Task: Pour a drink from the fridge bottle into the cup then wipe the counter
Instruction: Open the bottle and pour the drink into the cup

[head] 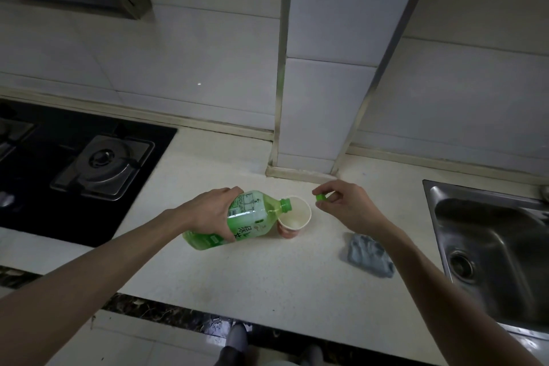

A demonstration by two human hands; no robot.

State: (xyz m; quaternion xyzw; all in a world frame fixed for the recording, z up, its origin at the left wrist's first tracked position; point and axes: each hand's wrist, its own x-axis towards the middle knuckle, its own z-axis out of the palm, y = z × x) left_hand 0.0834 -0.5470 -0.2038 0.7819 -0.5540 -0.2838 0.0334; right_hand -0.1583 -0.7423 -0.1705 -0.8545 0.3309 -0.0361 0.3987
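Note:
My left hand (209, 212) grips a green tea bottle (249, 220) around its middle and holds it tipped to the right. The bottle's open neck hangs over the rim of a paper cup (294, 221) that stands on the white counter (267, 270). Pale liquid has run into the bottle's neck. My right hand (344, 206), just right of the cup, pinches the green bottle cap (320, 197) between thumb and fingers. A crumpled blue-grey cloth (368, 255) lies on the counter to the right of the cup.
A black gas hob (77, 169) fills the counter's left side. A steel sink (490, 249) is set in at the right. A tiled pillar (315, 128) stands at the back behind the cup, and the counter's front edge (166, 310) runs below.

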